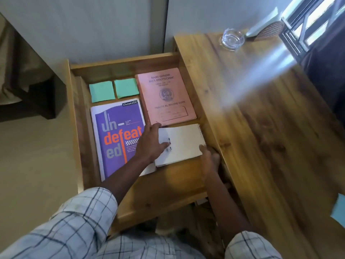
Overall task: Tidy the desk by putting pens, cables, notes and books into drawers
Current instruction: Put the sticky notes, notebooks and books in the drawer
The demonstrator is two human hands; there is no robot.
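An open wooden drawer [78, 113] holds two green sticky-note pads [102, 91], a pink practical record book [166, 96] and a purple notebook [115, 135]. A white spiral notepad [184, 143] lies in the drawer's near right part. My left hand [152, 144] rests flat on the notepad's left edge, fingers spread. My right hand [210, 157] grips the notepad's near right corner, by the drawer's right wall.
The wooden desk top [261, 137] runs along the right, with a glass ashtray [232, 39] at its far end and a light blue paper [338, 212] at the right edge. A window [313, 21] is at the top right. Beige floor lies to the left.
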